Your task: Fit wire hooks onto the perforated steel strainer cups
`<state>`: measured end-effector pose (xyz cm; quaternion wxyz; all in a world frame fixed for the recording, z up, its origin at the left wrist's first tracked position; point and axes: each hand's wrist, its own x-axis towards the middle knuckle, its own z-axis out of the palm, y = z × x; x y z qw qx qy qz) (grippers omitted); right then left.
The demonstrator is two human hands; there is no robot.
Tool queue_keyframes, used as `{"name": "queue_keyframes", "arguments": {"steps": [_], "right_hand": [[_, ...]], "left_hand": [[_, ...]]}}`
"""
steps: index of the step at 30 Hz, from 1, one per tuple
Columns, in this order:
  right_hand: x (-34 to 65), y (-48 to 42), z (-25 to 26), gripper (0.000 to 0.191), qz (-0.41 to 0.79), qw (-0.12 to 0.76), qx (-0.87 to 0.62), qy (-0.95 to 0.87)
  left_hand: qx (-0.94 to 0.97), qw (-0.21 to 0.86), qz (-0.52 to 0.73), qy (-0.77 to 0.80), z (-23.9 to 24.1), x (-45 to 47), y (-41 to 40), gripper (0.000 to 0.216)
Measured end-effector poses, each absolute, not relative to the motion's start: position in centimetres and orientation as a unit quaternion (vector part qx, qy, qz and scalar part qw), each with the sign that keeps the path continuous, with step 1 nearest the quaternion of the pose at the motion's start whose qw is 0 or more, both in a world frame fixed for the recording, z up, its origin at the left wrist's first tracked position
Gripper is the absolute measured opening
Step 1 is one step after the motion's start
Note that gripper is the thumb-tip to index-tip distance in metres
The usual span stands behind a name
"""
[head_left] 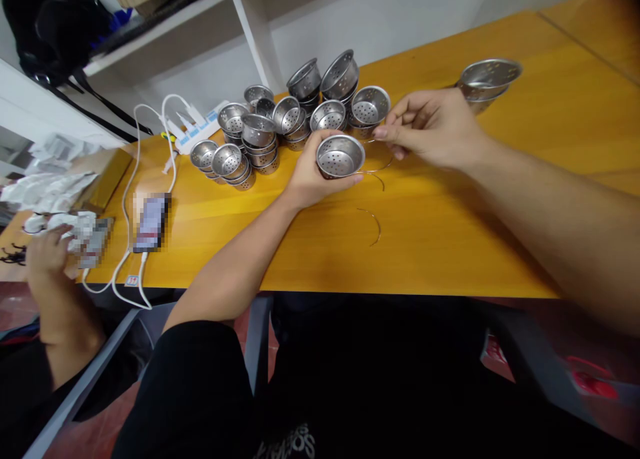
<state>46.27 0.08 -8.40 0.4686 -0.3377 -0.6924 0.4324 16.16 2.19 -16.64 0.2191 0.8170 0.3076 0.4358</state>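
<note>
My left hand [311, 175] is wrapped round a small perforated steel strainer cup [340, 155], held just above the yellow table [450, 245]. My right hand [435, 127] pinches one end of a thin curved wire handle [383, 169] beside the cup's rim. A second loose wire handle [373, 225] lies on the table nearer to me. Behind the hands stands a cluster of several stacked strainer cups [280, 122].
A separate stack of strainer cups [487, 79] sits at the far right. A white power strip [197, 129] with cables and a phone [150, 222] lie at the left. Another person's hand [45, 259] rests at the table's left end.
</note>
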Motion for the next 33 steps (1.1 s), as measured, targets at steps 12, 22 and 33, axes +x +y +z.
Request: {"name": "queue_keyframes", "arguments": {"steps": [12, 22, 33], "right_hand": [[46.4, -0.2, -7.9, 0.076, 0.442, 0.451, -0.364, -0.685], [46.2, -0.6, -7.4, 0.082, 0.454, 0.452, -0.351, -0.683], [45.0, -4.1, -4.6, 0.074, 0.525, 0.372, -0.266, -0.717]], "left_hand": [[0.792, 0.235, 0.439, 0.353, -15.2, 16.4, 1.1, 0.102], [0.789, 0.264, 0.429, 0.351, -14.5, 17.2, -0.2, 0.110], [0.818, 0.303, 0.387, 0.298, -15.7, 16.5, 0.7, 0.097]]}}
